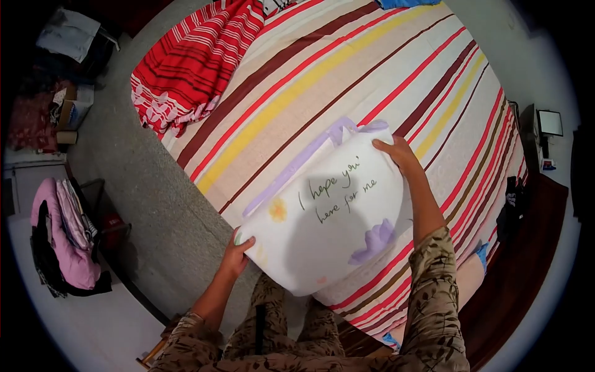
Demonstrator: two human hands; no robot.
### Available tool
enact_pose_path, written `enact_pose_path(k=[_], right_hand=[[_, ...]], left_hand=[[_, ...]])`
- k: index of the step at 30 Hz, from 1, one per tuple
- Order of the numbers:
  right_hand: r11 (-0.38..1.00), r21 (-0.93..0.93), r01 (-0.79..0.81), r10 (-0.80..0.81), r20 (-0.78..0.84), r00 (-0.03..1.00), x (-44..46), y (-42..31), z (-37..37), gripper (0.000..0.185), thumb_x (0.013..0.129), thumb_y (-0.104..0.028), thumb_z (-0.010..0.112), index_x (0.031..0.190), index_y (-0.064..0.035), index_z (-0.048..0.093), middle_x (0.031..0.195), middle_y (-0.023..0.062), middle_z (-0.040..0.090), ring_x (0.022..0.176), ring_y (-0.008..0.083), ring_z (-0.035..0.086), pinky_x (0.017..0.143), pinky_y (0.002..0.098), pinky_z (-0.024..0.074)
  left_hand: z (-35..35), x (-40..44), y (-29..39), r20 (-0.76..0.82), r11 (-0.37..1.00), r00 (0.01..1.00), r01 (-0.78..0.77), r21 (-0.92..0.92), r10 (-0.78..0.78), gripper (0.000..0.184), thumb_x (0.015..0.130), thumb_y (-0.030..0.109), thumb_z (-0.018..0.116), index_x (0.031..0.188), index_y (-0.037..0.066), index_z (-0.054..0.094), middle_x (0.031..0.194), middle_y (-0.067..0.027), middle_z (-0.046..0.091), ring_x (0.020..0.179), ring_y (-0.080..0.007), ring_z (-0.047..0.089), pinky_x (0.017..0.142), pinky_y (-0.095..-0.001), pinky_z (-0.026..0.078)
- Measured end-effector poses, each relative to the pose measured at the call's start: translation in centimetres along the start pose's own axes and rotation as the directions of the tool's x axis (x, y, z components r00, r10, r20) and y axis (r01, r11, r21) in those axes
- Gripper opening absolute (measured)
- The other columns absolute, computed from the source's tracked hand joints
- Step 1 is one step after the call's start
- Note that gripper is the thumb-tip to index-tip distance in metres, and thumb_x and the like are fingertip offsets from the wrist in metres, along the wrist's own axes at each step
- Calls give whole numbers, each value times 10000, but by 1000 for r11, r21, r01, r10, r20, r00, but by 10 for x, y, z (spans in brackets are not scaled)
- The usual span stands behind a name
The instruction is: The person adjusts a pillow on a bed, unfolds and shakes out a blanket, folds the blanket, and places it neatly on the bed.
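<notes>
A white pillow (322, 229) with purple and yellow flowers and handwritten-style words hangs between my hands, over the edge of the bed. Its far edge shows a purple trim and what looks like an opening of the pillowcase. My left hand (235, 255) is closed on the near left corner, thumb on top and the other fingers hidden beneath. At the far right corner, my right hand (396, 155) grips the pillow the same way. A shadow falls across the printed face.
Beneath lies a bed with a striped sheet (334, 68). A red striped cloth (192, 62) is bunched at its far left corner. Pink and dark clothes (71, 242) hang at the left, beyond the grey floor (124, 161). A cardboard box (75, 105) stands farther back.
</notes>
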State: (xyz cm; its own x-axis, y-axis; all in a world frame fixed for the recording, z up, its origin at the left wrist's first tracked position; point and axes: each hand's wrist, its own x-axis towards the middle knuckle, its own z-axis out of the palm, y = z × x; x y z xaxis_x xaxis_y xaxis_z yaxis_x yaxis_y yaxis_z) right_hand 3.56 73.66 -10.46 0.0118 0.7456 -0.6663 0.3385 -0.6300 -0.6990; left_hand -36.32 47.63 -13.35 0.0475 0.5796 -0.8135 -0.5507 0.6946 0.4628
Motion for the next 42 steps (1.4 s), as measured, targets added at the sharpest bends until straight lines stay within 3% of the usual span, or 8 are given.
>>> enact_pose_path(k=[12, 16, 21, 25, 28, 35, 38, 42], right_hand=[[920, -87, 383, -391, -126, 912, -60, -38, 20, 308, 786, -190, 685, 1016, 1, 612, 835, 32, 646, 738, 99, 594, 668, 253, 479], [716, -694, 73, -308, -220, 926, 47, 9, 72, 626, 780, -519, 586, 1113, 6, 512, 981, 216, 623, 950, 354, 588, 824, 447, 439], [774, -632, -39, -150, -243, 958, 59, 0, 79, 601, 794, -491, 582, 1155, -17, 499, 1116, 186, 575, 1091, 339, 505, 930, 488, 339], [615, -766, 188, -601, -301, 740, 6, -13, 63, 666, 741, -350, 686, 1270, -39, 427, 1287, 176, 435, 1225, 340, 365, 987, 505, 270], [359, -889, 283, -787, -126, 604, -72, -35, 77, 716, 686, -302, 742, 1298, -102, 429, 1371, 161, 340, 1297, 366, 264, 1025, 565, 190], [430, -849, 307, -682, -82, 727, -46, 68, 111, 713, 713, -450, 678, 1326, -200, 414, 1436, 133, 262, 1335, 395, 174, 989, 667, 121], [453, -825, 337, -695, -91, 713, -41, 64, 107, 706, 731, -460, 657, 1335, -203, 399, 1431, 132, 272, 1334, 394, 175, 997, 658, 114], [539, -800, 263, -664, -211, 717, -99, 37, 81, 669, 758, -427, 648, 1336, -206, 394, 1425, 128, 278, 1337, 363, 185, 1007, 646, 107]], left_hand=[[-13, -31, -3, -24, 988, 997, -78, -132, 75, 520, 801, 44, 609, 1266, 48, 375, 1190, -100, 495, 1099, -212, 479, 933, -349, 389], [-27, 47, -6, -165, 995, 981, -100, 28, 104, 541, 790, 110, 663, 1254, 41, 395, 1133, -110, 526, 1037, -210, 519, 879, -339, 429], [-18, 53, 21, -215, 919, 968, -37, 393, 131, 642, 744, 188, 718, 1275, 39, 388, 1198, -145, 489, 1077, -235, 504, 898, -345, 418], [-24, 42, 53, 70, 503, 896, -309, 808, 438, 684, 719, 240, 739, 1281, 36, 406, 1268, -175, 441, 1155, -263, 456, 963, -357, 368], [23, 33, 80, 126, 423, 920, -289, 859, 372, 696, 737, 280, 718, 1299, 29, 394, 1288, -192, 436, 1219, -283, 403, 1010, -368, 316], [56, 101, 33, 281, 41, 876, -322, 946, 392, 691, 786, 442, 641, 1283, 25, 404, 1198, -215, 497, 1119, -342, 467, 925, -409, 387], [71, 95, 49, 169, 381, 961, -244, 892, 219, 643, 807, 395, 637, 1269, 11, 408, 1121, -176, 564, 1015, -265, 558, 863, -352, 436], [76, 84, 65, 154, 268, 986, -167, 949, 68, 580, 809, 381, 635, 1197, -16, 467, 1040, -170, 604, 933, -238, 589, 817, -340, 457]])
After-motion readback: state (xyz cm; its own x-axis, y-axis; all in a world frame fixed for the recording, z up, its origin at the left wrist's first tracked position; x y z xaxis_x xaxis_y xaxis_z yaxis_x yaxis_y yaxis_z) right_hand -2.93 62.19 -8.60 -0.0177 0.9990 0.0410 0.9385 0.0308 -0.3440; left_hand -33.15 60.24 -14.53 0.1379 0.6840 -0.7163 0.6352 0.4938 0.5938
